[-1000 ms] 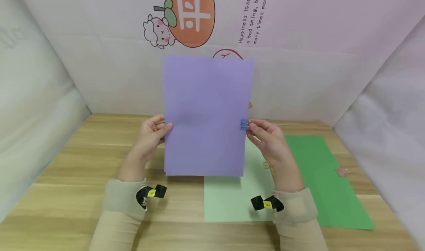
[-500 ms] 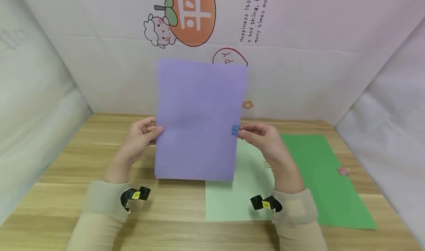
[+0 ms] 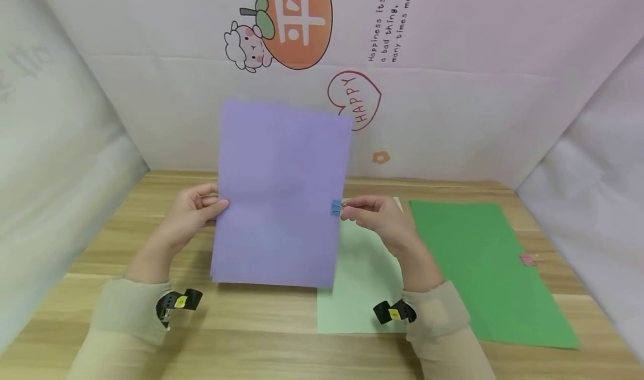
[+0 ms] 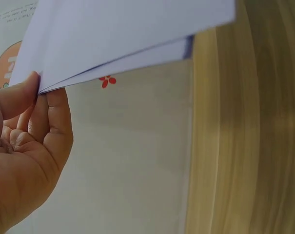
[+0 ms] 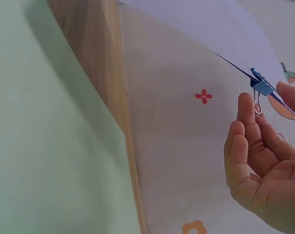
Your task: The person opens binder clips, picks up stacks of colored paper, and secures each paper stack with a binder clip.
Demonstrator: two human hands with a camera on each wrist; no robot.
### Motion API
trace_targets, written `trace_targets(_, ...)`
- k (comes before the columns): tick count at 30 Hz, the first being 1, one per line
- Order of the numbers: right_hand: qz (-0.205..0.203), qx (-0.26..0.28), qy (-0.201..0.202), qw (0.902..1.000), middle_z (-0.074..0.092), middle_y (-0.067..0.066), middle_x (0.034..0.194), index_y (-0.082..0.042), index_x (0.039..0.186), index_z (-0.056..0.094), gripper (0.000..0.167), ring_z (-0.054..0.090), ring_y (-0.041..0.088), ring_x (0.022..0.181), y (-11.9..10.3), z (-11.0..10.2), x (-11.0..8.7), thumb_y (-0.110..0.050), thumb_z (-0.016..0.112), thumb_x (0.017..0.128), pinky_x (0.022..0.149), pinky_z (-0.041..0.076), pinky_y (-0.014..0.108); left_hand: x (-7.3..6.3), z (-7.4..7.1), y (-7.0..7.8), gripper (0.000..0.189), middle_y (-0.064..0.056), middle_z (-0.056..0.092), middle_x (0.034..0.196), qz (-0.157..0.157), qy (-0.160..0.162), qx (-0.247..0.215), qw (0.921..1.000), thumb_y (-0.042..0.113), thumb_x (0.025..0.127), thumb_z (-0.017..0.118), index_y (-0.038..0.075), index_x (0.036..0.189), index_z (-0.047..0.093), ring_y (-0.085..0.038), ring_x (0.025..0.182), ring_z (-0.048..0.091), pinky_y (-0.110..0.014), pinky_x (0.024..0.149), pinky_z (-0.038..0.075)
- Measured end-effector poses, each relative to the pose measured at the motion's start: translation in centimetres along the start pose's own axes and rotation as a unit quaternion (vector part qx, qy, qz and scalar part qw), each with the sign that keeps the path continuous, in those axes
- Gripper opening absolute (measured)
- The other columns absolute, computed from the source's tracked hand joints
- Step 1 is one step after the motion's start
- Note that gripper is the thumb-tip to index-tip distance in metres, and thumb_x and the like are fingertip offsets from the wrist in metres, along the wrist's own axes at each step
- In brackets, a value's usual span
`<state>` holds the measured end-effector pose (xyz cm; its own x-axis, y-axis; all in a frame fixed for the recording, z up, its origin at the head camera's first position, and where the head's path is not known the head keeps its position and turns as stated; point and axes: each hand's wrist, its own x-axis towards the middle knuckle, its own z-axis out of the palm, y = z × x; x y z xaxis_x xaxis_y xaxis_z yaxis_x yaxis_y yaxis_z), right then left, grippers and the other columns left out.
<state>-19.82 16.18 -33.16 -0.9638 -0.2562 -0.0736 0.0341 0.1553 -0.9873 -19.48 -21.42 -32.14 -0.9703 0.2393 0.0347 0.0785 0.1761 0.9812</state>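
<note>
Purple paper sheets [image 3: 282, 195] are held up nearly upright above the table; their lower edges part slightly in the left wrist view. My left hand [image 3: 193, 212] pinches their left edge, thumb in front and fingers behind, as the left wrist view shows the hand [image 4: 32, 141] doing. On the right edge sits a blue binder clip [image 3: 336, 207]. My right hand [image 3: 379, 221] has thumb and fingers at the clip's wire handles. In the right wrist view one handle of the binder clip [image 5: 263, 87] lies against the fingers of the right hand [image 5: 264, 165].
A pale green sheet [image 3: 367, 290] lies on the wooden table [image 3: 261, 324], partly under the purple paper and right arm. To its right is a green sheet [image 3: 483, 268] with a pink binder clip [image 3: 528, 260] on its right edge. A printed white cloth [image 3: 453, 117] stands behind.
Both hands have moved left and slightly down with the purple sheets, which now tilt a little. More of the printed heart and the pale green sheet shows. The clip stays on the right edge.
</note>
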Motion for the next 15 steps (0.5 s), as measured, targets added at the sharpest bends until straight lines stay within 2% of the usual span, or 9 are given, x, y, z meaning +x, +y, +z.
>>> trace_targets(6, 0.020, -0.008, -0.022, 0.9995, 0.073, -0.004, 0.098, -0.002, 0.111, 0.070, 0.028, 0.065, 0.024, 0.104, 0.5, 0.9, 0.8, -0.020, 0.072, 0.089, 0.111, 0.042, 0.051, -0.4, -1.0, -0.2, 0.027, 0.020, 0.074, 0.090, -0.018, 0.000, 0.029, 0.9994, 0.004, 0.100, 0.055, -0.005, 0.125, 0.054, -0.001, 0.084, 0.070, -0.021, 0.074, 0.059)
trace_targets(10, 0.027, -0.008, -0.035, 0.9990, 0.072, -0.004, 0.095, 0.001, 0.113, 0.068, 0.031, 0.065, 0.016, 0.097, 0.5, 1.6, 1.3, -0.019, 0.071, 0.090, 0.111, 0.042, 0.053, -0.6, -1.7, -0.2, 0.022, 0.020, 0.074, 0.090, -0.030, 0.000, 0.039, 0.9988, 0.005, 0.101, 0.054, 0.001, 0.123, 0.056, -0.001, 0.083, 0.071, -0.022, 0.073, 0.060)
trace_targets(15, 0.033, -0.025, -0.048, 0.9980, 0.073, -0.003, 0.091, 0.001, 0.115, 0.067, 0.033, 0.063, 0.022, 0.098, 0.3, 2.4, 1.7, -0.022, 0.069, 0.092, 0.107, 0.045, 0.049, -1.2, -2.5, -0.2, 0.018, 0.019, 0.074, 0.089, -0.036, -0.005, 0.046, 0.9983, 0.006, 0.102, 0.054, 0.007, 0.119, 0.058, -0.002, 0.082, 0.071, -0.023, 0.073, 0.060)
